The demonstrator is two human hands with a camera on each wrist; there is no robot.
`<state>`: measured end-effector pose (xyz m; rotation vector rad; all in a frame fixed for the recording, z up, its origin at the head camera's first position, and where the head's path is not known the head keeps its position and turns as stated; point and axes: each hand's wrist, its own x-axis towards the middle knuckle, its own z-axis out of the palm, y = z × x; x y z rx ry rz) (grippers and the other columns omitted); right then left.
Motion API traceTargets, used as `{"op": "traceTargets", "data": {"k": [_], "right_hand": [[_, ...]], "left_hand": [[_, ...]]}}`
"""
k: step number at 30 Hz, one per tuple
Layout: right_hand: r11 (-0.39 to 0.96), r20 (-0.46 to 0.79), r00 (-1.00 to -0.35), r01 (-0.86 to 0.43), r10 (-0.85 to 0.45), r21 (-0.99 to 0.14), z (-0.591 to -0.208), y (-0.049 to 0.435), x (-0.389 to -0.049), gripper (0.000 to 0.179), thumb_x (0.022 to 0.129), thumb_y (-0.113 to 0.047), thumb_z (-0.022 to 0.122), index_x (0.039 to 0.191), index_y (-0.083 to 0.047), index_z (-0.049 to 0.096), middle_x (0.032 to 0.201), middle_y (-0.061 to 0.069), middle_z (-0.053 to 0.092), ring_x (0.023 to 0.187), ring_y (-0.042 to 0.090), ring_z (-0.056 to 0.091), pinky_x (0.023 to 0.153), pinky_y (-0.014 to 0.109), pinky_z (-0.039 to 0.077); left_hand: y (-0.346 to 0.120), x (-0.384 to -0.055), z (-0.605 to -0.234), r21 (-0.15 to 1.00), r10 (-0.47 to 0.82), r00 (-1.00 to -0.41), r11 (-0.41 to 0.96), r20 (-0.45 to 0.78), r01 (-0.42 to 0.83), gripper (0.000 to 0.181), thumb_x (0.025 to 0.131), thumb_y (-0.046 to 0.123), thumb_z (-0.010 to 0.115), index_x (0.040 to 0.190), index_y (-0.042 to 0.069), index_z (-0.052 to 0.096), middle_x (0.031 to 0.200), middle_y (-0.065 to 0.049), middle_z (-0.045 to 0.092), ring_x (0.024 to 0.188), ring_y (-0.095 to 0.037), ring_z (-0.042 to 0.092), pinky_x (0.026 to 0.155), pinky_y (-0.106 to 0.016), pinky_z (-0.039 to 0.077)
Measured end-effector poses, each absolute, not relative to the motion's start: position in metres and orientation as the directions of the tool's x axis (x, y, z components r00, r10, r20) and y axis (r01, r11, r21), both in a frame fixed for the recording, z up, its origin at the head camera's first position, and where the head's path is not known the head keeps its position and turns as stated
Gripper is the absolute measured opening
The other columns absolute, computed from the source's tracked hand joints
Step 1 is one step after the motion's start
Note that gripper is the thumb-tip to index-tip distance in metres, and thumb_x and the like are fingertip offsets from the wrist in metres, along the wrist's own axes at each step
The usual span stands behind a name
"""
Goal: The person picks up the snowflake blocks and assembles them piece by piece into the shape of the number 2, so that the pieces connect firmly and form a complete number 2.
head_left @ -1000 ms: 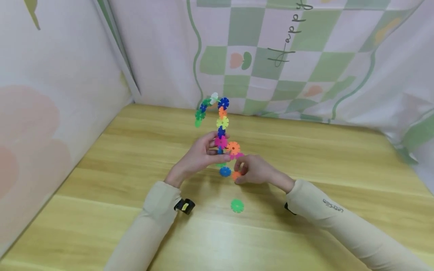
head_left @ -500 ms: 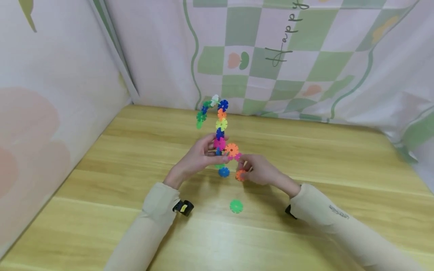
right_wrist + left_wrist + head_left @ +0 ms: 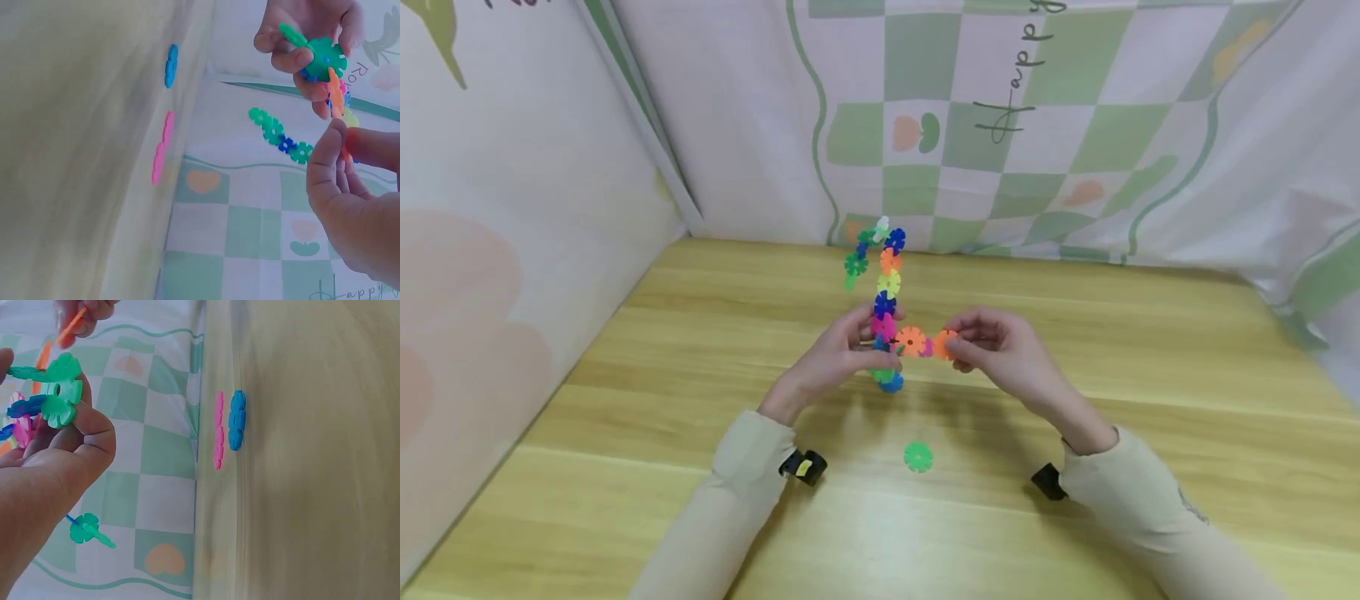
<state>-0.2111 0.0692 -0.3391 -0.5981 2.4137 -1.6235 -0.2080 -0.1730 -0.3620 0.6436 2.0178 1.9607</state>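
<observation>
My left hand (image 3: 833, 354) grips the lower part of a chain of joined plastic snowflake discs (image 3: 889, 284). The chain stands up from the hand in blue, pink, yellow and orange, then bends over to the left through white and green discs. A side branch with an orange disc (image 3: 911, 342) and a small pink disc (image 3: 927, 347) points right. Between thumb and fingers, my right hand (image 3: 1011, 358) pinches another orange snowflake disc (image 3: 947, 344), its edge right at the pink disc. In the left wrist view, a green disc (image 3: 61, 391) of the chain shows beside the left fingers.
On the wooden table (image 3: 737, 517) lie a loose green disc (image 3: 918, 457) in front of the hands and a blue disc (image 3: 892, 382) below the chain. Pink discs (image 3: 162, 147) lie near the blue one in the right wrist view. A patterned curtain (image 3: 992, 167) hangs behind.
My right hand has risen with the orange disc, from below the side branch to level with its end. The left hand stays on the chain, whose top has tilted slightly right.
</observation>
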Motion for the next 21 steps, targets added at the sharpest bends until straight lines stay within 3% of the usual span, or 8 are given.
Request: {"op": "traceTargets", "data": {"k": [4, 9, 14, 21], "right_hand": [[0.341, 0.109, -0.911, -0.257, -0.399, -0.904, -0.3401, 0.0704, -0.2094, 0.020, 0.095, -0.011, 0.061, 0.110, 0.001, 0.063, 0.093, 0.013, 0.068, 0.079, 0.028, 0.066, 0.073, 0.039, 0.056], [0.312, 0.155, -0.903, -0.293, -0.400, -0.904, -0.3377, 0.0699, -0.2097, 0.019, 0.095, -0.012, 0.061, 0.109, 0.000, 0.064, 0.093, 0.012, 0.068, 0.079, 0.032, 0.065, 0.072, 0.039, 0.056], [0.273, 0.185, -0.896, -0.311, -0.403, -0.910, -0.3396, 0.0703, -0.2100, 0.016, 0.094, -0.008, 0.061, 0.107, 0.002, 0.064, 0.094, 0.014, 0.068, 0.078, 0.027, 0.067, 0.072, 0.035, 0.057], [0.259, 0.194, -0.890, -0.319, -0.413, -0.912, -0.3428, 0.0735, -0.2094, 0.013, 0.094, -0.003, 0.060, 0.105, 0.003, 0.063, 0.095, 0.015, 0.067, 0.079, 0.019, 0.067, 0.072, 0.031, 0.057]], "left_hand": [[-0.1714, -0.2067, -0.3625, 0.991, 0.491, -0.863, 0.006, 0.114, 0.134, 0.050, 0.088, 0.006, 0.062, 0.135, 0.004, 0.046, 0.123, -0.013, 0.056, 0.105, -0.030, 0.058, 0.089, -0.037, 0.050], [-0.1717, -0.2046, -0.3619, 0.990, 0.506, -0.854, 0.002, 0.123, 0.144, 0.050, 0.089, 0.006, 0.061, 0.136, 0.002, 0.045, 0.129, -0.016, 0.055, 0.108, -0.030, 0.058, 0.090, -0.037, 0.050], [-0.1700, -0.2041, -0.3626, 0.991, 0.540, -0.833, -0.011, 0.118, 0.133, 0.050, 0.090, 0.004, 0.060, 0.137, -0.002, 0.043, 0.135, -0.019, 0.052, 0.108, -0.025, 0.061, 0.090, -0.036, 0.051], [-0.1643, -0.2050, -0.3639, 0.994, 0.569, -0.816, -0.049, 0.105, 0.093, 0.045, 0.094, 0.003, 0.057, 0.136, -0.003, 0.044, 0.115, -0.020, 0.063, 0.086, -0.037, 0.064, 0.079, -0.035, 0.055]]}}
